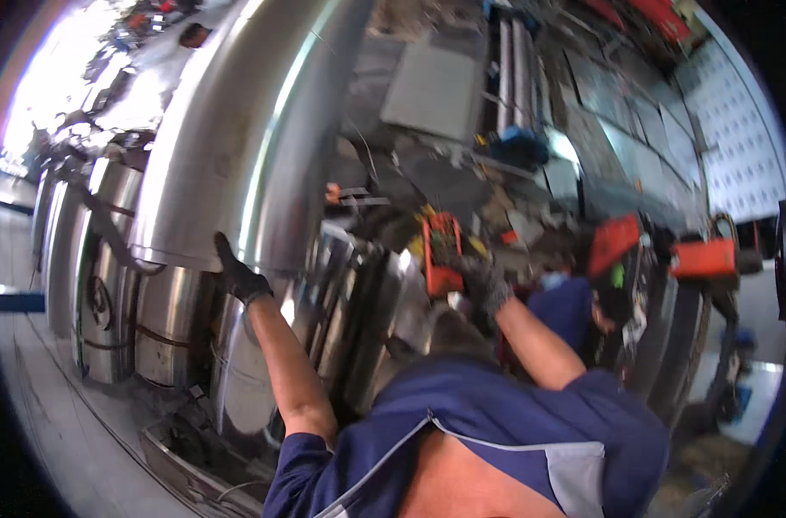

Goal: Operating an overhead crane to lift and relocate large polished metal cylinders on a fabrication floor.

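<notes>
My left hand (237, 274), in a dark glove, presses flat against the lower rim of a large curved sheet of shiny steel (237, 129) that hangs over the work area. My right hand (486, 283), also in a dark glove, is raised and grips an orange hand-held control box (440, 249) with dark buttons on its face. Both bare forearms rise from my blue work shirt (496, 406) at the lower edge.
Several upright polished steel cylinders (108, 285) stand at the left and below the curved sheet. A person in blue (564, 304) is behind my right arm. Orange equipment (702, 257) and another orange part (613, 240) sit at the right. Grey floor plates (436, 86) lie farther off.
</notes>
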`<move>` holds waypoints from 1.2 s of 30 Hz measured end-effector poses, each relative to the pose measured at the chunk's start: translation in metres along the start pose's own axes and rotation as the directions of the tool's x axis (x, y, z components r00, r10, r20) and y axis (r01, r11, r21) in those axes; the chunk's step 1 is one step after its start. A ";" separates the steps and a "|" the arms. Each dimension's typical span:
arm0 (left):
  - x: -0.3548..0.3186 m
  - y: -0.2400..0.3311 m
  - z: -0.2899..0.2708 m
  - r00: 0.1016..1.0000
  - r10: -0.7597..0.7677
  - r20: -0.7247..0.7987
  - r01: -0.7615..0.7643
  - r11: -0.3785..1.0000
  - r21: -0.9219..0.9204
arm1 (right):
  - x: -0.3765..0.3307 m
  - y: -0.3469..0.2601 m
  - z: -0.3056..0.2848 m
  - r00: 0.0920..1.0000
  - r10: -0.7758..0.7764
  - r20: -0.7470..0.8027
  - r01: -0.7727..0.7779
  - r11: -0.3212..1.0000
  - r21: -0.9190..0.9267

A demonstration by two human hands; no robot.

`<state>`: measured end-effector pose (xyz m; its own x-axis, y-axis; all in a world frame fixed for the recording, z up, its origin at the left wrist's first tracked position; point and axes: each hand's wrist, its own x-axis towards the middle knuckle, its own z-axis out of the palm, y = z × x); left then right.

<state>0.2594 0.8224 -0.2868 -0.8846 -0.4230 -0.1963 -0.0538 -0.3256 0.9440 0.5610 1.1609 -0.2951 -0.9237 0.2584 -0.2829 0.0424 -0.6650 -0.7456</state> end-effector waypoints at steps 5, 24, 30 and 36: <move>-0.057 0.002 0.024 0.983 -0.166 -0.076 0.182 0.937 0.298 | -0.012 0.001 -0.022 0.986 0.156 -0.063 -0.150 0.984 0.092; -0.126 -0.028 0.023 0.993 0.023 0.120 -0.025 0.999 0.020 | -0.064 0.007 -0.050 0.985 0.165 -0.049 -0.157 0.978 0.135; -0.132 -0.009 0.046 0.997 0.033 0.064 -0.041 0.992 0.117 | -0.050 0.000 -0.060 0.984 0.150 -0.100 -0.138 0.983 0.119; -0.128 0.031 0.095 0.987 0.156 -0.024 -0.150 0.975 0.163 | -0.044 -0.013 -0.061 0.985 0.170 -0.033 -0.163 0.972 0.167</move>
<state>0.3269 0.9470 -0.2071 -0.8706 -0.4891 -0.0529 0.0049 -0.1163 0.9932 0.6243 1.2007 -0.3102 -0.8900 0.1641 -0.4255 0.1279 -0.8058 -0.5782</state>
